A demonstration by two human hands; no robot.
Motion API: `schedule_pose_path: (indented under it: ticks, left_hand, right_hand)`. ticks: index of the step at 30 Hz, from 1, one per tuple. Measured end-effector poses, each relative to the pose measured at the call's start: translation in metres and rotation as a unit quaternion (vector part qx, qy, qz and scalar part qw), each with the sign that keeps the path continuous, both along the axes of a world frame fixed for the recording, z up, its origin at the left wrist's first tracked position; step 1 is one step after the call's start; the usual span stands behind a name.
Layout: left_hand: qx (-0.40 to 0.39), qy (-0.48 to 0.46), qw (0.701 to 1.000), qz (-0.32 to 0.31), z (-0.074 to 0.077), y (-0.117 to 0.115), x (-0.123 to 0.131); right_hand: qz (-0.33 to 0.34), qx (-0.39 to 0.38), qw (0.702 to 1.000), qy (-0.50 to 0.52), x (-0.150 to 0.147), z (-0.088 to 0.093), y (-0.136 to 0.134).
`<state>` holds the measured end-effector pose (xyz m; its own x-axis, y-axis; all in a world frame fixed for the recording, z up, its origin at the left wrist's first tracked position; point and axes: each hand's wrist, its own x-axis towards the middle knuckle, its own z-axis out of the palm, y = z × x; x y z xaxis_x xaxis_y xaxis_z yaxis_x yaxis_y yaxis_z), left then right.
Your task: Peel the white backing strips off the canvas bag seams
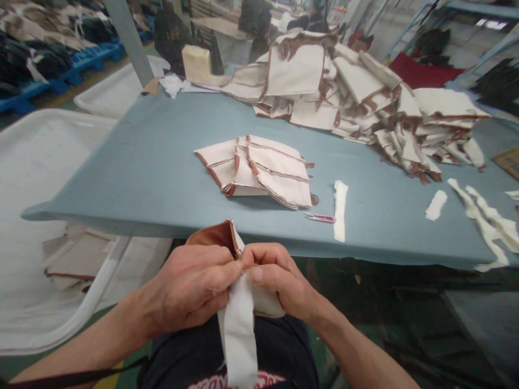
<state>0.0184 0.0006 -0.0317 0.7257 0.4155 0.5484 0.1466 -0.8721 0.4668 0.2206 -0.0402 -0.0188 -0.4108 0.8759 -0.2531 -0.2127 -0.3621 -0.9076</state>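
Both hands meet just in front of the table's near edge, over a white fabric pouch with a brown lining [217, 236]. My left hand [194, 283] is closed, its fingers pinching the pouch's edge. Right against it, my right hand [281, 281] also pinches that edge between thumb and forefinger. A white fabric strip [240, 335] hangs down from the fingertips over the dark shirt. The exact spot being pinched is hidden by the fingers. On the table ahead lie several cream pouches with brown trim [271, 167], stacked and overlapping.
Pink-handled thread snips [322, 218] touch a white strip [340, 210] on the blue table [133, 178]. More fabric scraps [482, 221] lie at the right. A large heap of cream pouches [295, 70] covers the table's back. White plastic bins [52, 140] stand at the left.
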Motion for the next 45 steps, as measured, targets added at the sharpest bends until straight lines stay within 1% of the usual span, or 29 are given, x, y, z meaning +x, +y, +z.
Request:
schedule_pose_path:
  ticks: [2, 4, 6, 8, 10, 12, 14, 15, 17, 19, 20, 23, 25, 27, 30, 33, 36, 37, 39, 42, 43, 45]
  left_hand:
    - [-0.007, 0.01, 1.0, 0.007, -0.003, -0.001, -0.001]
    - [-0.022, 0.003, 1.0, 0.009, -0.005, -0.004, -0.002]
    - [-0.043, -0.02, 0.999, 0.015, -0.007, -0.007, -0.003]
    - [-0.064, -0.032, 0.997, 0.032, -0.005, -0.01, -0.005]
    - [-0.09, -0.034, 0.994, 0.043, 0.002, -0.012, -0.006]
    - [-0.138, -0.022, 0.99, 0.027, 0.014, -0.01, -0.007]
    - [-0.197, 0.009, 0.98, 0.004, 0.028, -0.007, -0.006]
    - [-0.221, 0.03, 0.975, 0.0, 0.035, -0.004, -0.004]
    - [-0.243, 0.07, 0.968, -0.005, 0.046, 0.001, -0.001]
    - [-0.234, 0.098, 0.967, -0.019, 0.052, 0.006, 0.001]
    - [-0.222, 0.103, 0.969, -0.03, 0.053, 0.008, 0.002]
    - [-0.177, 0.094, 0.978, -0.059, 0.047, 0.013, 0.0]
    - [-0.16, 0.085, 0.981, -0.066, 0.042, 0.014, -0.002]
    - [-0.162, 0.087, 0.981, -0.068, 0.039, 0.015, -0.003]
    - [-0.175, 0.098, 0.978, -0.066, 0.041, 0.016, 0.0]
    - [-0.161, 0.111, 0.978, -0.066, 0.044, 0.013, 0.005]
    - [-0.146, 0.097, 0.981, -0.077, 0.045, 0.004, 0.008]
    - [-0.159, 0.087, 0.98, -0.082, 0.044, 0.001, 0.008]
    - [-0.218, 0.061, 0.97, -0.088, 0.042, -0.006, 0.007]
    - [-0.321, -0.01, 0.942, -0.102, 0.037, -0.013, 0.006]
    - [-0.347, -0.036, 0.931, -0.105, 0.035, -0.015, 0.006]
    - [-0.385, -0.076, 0.914, -0.106, 0.03, -0.017, 0.006]
  right_hand:
    - [0.002, -0.015, 1.0, 0.011, 0.0, -0.002, 0.0]
    - [0.008, -0.012, 1.0, -0.01, 0.0, 0.0, 0.002]
    - [0.014, 0.029, 0.998, -0.061, 0.002, 0.006, 0.003]
    - [0.016, 0.115, 0.984, -0.138, 0.005, 0.013, 0.003]
    - [0.011, 0.233, 0.95, -0.207, 0.009, 0.02, 0.003]
    - [0.003, 0.347, 0.904, -0.25, 0.012, 0.025, 0.003]
    - [-0.005, 0.427, 0.859, -0.281, 0.014, 0.028, 0.002]
    - [-0.01, 0.451, 0.842, -0.297, 0.015, 0.03, 0.001]
    - [-0.014, 0.478, 0.818, -0.32, 0.016, 0.032, 0.0]
    - [-0.012, 0.493, 0.806, -0.328, 0.017, 0.033, 0.0]
    - [-0.008, 0.498, 0.802, -0.33, 0.018, 0.033, -0.001]
    - [0.02, 0.498, 0.801, -0.333, 0.022, 0.032, -0.002]
    - [0.05, 0.497, 0.801, -0.329, 0.026, 0.031, -0.002]
    - [0.068, 0.5, 0.797, -0.332, 0.029, 0.03, -0.002]
    - [0.076, 0.497, 0.791, -0.348, 0.033, 0.031, -0.001]
    - [0.115, 0.476, 0.803, -0.34, 0.036, 0.036, -0.002]
    - [0.147, 0.456, 0.819, -0.316, 0.039, 0.039, -0.003]
    - [0.153, 0.45, 0.827, -0.301, 0.039, 0.039, -0.003]
    - [0.163, 0.429, 0.852, -0.252, 0.037, 0.035, -0.001]
    - [0.17, 0.37, 0.9, -0.156, 0.034, 0.022, 0.005]
    - [0.171, 0.352, 0.91, -0.134, 0.033, 0.018, 0.007]
    - [0.176, 0.33, 0.92, -0.12, 0.032, 0.013, 0.011]
